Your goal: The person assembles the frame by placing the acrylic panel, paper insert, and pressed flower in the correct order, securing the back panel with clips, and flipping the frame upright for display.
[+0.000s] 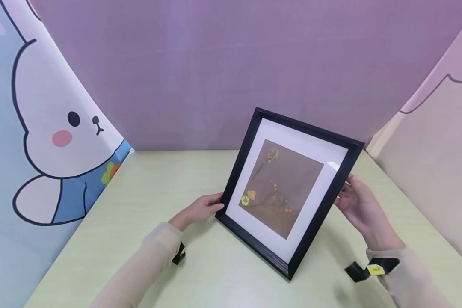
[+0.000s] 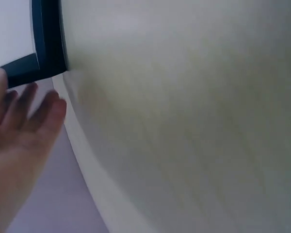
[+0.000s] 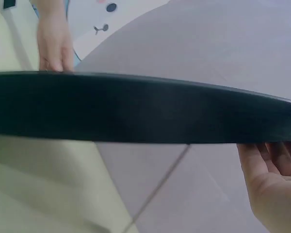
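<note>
A black picture frame (image 1: 250, 246) with a white mat and a pressed-flower picture (image 1: 281, 188) stands tilted, leaning back, one corner lowest toward the front. Its left edge is pinched near the lower left corner by my left hand (image 1: 200, 209), thumb over the front and fingers behind. In the left wrist view the thumb of that hand (image 2: 19, 131) overlaps the black border. Behind the right edge, my right hand (image 1: 359, 207) touches the frame with its fingertips. The right wrist view shows the frame's side (image 3: 145, 109) edge-on, thumb and fingers of the right hand (image 3: 276, 189) against its back.
The frame is over a pale green-yellow table (image 1: 169, 175). A purple wall (image 1: 215, 64) rises behind it. Panels with cartoon drawings flank it, a white rabbit (image 1: 61, 107) on the left one. Black straps (image 1: 385, 265) are around the sleeves.
</note>
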A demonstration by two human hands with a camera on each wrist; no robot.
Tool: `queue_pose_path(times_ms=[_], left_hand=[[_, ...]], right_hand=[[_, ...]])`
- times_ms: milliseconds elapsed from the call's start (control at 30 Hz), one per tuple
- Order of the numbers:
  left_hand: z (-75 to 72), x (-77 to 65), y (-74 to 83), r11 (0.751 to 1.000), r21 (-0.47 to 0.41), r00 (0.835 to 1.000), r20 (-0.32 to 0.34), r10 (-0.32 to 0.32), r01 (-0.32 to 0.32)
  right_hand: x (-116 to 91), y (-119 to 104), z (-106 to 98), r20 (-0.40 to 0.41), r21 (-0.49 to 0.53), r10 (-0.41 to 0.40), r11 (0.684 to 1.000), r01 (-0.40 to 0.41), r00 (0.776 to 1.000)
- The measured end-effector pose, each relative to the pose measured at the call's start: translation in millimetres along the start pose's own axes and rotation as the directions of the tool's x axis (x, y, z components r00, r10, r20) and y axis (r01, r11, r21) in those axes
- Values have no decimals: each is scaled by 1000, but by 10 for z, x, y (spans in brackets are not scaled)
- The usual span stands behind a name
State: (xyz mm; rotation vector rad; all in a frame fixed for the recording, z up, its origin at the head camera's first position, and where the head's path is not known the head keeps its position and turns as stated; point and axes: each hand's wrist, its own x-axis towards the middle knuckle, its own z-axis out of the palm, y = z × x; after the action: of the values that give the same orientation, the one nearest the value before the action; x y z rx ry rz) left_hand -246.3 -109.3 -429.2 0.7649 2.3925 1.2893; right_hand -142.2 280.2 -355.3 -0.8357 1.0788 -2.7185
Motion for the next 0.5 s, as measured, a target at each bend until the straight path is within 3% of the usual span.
queue_pose_path(times_ms=[133, 233, 500], left_hand=[[-22, 41, -17, 995, -93, 996, 69, 50, -43], [-23, 49, -12, 991, -118, 994, 72, 77, -68], [19, -5, 21, 991, -136, 1000, -2, 3, -3]], right_hand=[[-86, 78, 70, -41, -81, 9, 997, -12, 999], [-110, 101, 111, -80, -100, 5, 995, -13, 997], [-44, 84, 97, -79, -160, -25, 987, 12, 997]])
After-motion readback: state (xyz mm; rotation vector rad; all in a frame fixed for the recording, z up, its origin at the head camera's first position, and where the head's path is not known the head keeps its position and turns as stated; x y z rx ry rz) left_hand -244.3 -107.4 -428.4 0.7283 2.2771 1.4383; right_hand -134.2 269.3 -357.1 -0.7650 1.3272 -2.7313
